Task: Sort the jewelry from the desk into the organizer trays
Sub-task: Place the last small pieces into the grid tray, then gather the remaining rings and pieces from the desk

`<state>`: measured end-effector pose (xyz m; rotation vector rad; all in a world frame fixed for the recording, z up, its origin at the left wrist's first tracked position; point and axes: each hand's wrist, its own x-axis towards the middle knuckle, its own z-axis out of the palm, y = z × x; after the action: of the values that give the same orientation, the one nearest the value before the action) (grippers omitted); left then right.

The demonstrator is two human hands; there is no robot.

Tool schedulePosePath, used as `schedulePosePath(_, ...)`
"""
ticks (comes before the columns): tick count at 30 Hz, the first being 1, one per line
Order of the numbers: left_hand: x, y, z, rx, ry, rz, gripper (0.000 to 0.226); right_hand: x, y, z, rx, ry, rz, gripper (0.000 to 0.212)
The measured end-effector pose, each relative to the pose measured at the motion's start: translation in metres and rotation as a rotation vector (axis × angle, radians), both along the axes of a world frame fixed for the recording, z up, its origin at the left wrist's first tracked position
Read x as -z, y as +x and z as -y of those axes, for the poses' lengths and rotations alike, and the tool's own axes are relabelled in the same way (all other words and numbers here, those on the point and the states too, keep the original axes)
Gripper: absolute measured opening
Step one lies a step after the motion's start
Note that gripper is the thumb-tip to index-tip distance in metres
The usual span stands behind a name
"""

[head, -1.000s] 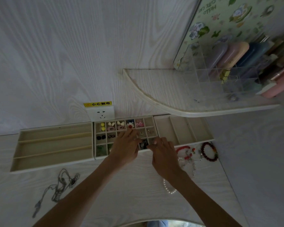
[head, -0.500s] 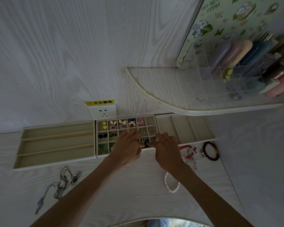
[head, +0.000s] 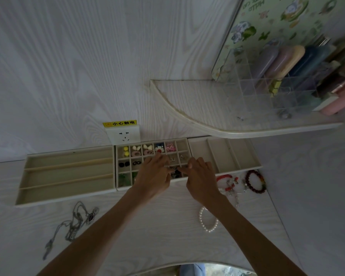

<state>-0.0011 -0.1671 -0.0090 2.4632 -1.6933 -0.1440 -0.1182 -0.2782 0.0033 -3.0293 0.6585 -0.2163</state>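
Sorting step: a small dark piece (head: 175,173) is being settled into a cell of the middle tray (head: 117,172), judged from both hands meeting over it
Long tray (head: 22,188): lies leftmost on the worktop (head: 151,226), its three lanes seen bare
Chain necklaces (head: 76,222): left loose on the worktop in front of the long tray, not yet sorted
Left hand (head: 154,176): fingers curled over the near cells, apparently pinching the dark piece; the contact is partly hidden
Right hand (head: 200,179): fingertips drawn together at the same cell, whether the piece is pinched cannot be told
Pearl bracelet (head: 206,222): lies under the right wrist, untouched
Advice: the piece should be lowered fully inside one cell before release, and the filled neighbouring cells should not be brushed
Right tray (head: 257,162): wide lanes bare
Red bracelets (head: 227,182): beside a dark bead bracelet (head: 255,182), just in front of it
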Motion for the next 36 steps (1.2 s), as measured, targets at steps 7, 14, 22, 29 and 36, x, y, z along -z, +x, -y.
schedulePosePath(7,-0.015,0.012,-0.014,-0.087,-0.236,-0.006,0.035,-0.012,-0.009,0.001,0.082,0.137,0.161,0.046)
schedulePosePath(14,-0.042,0.035,-0.089,-0.432,-0.222,-0.202,0.021,-0.008,-0.03,-0.028,0.017,0.246,0.199,0.025)
schedulePosePath(22,-0.022,0.017,-0.124,-0.548,-0.016,-0.47,0.017,0.011,0.014,-0.089,-0.202,0.37,-0.11,0.027)
schedulePosePath(29,0.012,-0.002,-0.126,-0.495,0.03,-0.467,0.025,0.031,0.025,-0.094,-0.222,0.314,-0.086,0.019)
schedulePosePath(36,0.019,-0.008,-0.122,-0.486,-0.053,-0.497,0.022,0.023,0.005,-0.087,-0.005,0.735,0.028,0.014)
